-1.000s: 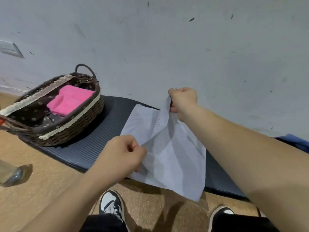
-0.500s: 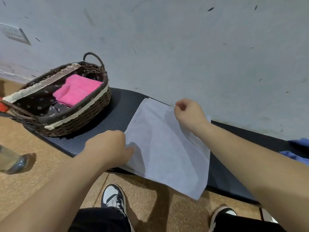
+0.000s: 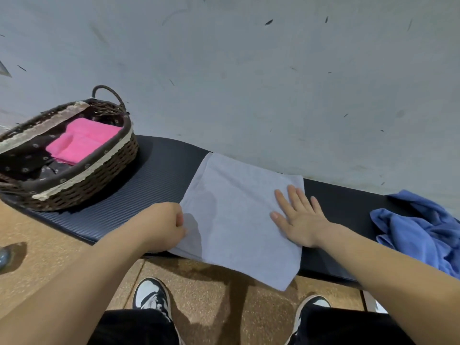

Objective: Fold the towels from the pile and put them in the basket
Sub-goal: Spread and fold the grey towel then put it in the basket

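Dark mat [image 3: 159, 185] along the wall, grey towel [image 3: 234, 215] spread across it.
Our basket [image 3: 82, 185], cut off at left, holds a pink towel [image 3: 84, 140]; our left hand [image 3: 161, 225] pinches the grey towel's edge, fingertips hidden; our right hand [image 3: 298, 217] lies flat on it, near corner overhanging; blue pile [image 3: 423, 232] runs off frame.

Black ribbed mat [image 3: 154, 185] along a scuffed grey wall [image 3: 249, 83], on speckled tan floor [image 3: 44, 245].

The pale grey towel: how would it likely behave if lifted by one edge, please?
Probably floppy: the pale grey towel droops past the front edge of the mat. Likely light: thin and flat under the right hand. The mat's ribs may resist sliding.
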The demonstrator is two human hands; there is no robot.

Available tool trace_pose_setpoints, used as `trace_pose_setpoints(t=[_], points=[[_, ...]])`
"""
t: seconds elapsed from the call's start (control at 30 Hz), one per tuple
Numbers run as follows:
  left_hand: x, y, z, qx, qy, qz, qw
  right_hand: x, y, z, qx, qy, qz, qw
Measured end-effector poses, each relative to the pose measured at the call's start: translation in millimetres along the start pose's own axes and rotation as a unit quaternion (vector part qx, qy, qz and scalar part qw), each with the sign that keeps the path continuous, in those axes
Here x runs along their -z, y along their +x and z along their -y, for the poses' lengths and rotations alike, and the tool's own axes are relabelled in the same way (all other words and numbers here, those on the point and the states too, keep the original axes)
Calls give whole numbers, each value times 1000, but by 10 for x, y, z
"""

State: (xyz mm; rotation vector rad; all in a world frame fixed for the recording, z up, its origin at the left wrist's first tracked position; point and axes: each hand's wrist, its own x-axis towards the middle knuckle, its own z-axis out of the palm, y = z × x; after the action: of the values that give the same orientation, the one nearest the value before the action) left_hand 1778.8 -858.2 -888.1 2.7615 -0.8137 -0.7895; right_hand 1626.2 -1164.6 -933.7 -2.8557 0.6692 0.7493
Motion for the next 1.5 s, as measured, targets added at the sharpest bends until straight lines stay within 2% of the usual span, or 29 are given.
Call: trace_pose_setpoints(t=[0.1, 0.17, 0.23, 0.3, 0.37, 0.47, 0.6, 0.8, 0.93, 0.97, 1.07, 1.17, 1.33, 1.5], points=[[-93, -3, -83, -36, -52, -1, 998, 95, -39, -177, 3, -10, -14, 1000], [-143, 21, -107, -30, -70, -20, 997, 203, -9, -149, 23, -14, -105, 994], [-160, 48, -108, -13, -79, -36, 996, 380, 131, -4, 39, 42, -170, 984], [-152, 60, -104, 1, -81, -38, 996, 589, 355, 222, 41, 140, -173, 974], [-147, 61, -93, 11, -77, -37, 996, 778, 615, 493, 49, 192, -161, 967], [-165, 81, -70, 25, -89, -39, 995, 937, 991, 856, 61, 223, -143, 962], [-182, 124, -51, 27, -92, -35, 995, 941, 1441, 1089, 29, 238, -127, 962], [-200, 100, -27, 21, -112, -40, 993, 845, 1601, 1086, 39, 248, -204, 946], [-201, 71, -16, 26, -118, -40, 992, 821, 1457, 1110, 83, 235, -318, 915], [-204, 73, -6, 24, -117, -39, 992, 834, 1424, 1136, 92, 266, -317, 906], [-220, 69, 42, 24, -125, -34, 991, 850, 1398, 1218, 89, 372, -232, 894], [-247, 55, 66, 30, -131, -36, 990, 814, 1492, 1223, 62, 336, -191, 920], [-227, 33, 89, 31, -136, -50, 989, 789, 1588, 1282, 34, 310, -223, 924], [-120, 31, 215, 36, -180, -23, 983, 819, 1610, 1319, 21, 274, -233, 933]])
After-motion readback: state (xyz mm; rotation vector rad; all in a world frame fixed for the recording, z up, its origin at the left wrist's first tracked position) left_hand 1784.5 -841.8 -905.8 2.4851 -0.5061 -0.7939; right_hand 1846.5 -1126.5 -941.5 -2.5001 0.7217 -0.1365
